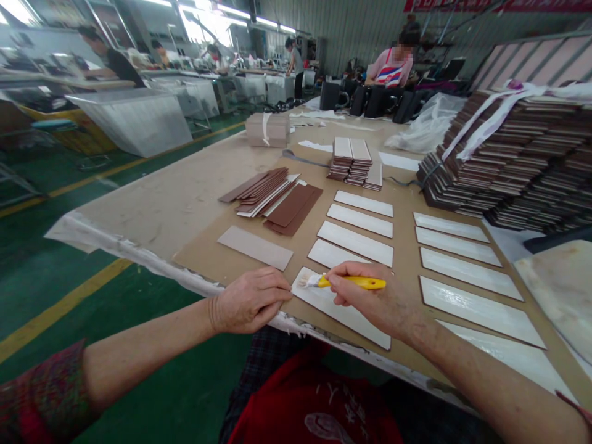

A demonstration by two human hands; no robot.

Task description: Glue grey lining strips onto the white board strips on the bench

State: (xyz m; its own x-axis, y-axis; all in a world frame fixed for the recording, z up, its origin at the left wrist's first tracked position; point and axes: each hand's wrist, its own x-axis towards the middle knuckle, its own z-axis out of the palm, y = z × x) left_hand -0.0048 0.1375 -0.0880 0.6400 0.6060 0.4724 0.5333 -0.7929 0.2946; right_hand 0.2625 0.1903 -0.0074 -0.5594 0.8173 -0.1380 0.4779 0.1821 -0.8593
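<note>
Under the right hand (370, 302), whose fingers clamp a yellow-handled brush (352, 282), lies a pale strip (345, 317). The left hand (252, 301), fingers together, pins its end to the table (176, 197). The glossy strips (467, 271) right of the fingers seem coated; the dull strips (358, 242) beyond them likely wait. The red banner (485, 5) overhead is unreadable.

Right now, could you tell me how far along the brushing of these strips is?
Looks done: the right-hand column of strips shines as if wet. In hand: the right hand lays a yellow brush on the nearest strip while the left hand pins its end. Probably left: the matte strip, the brown pile and the tall stacks.
</note>
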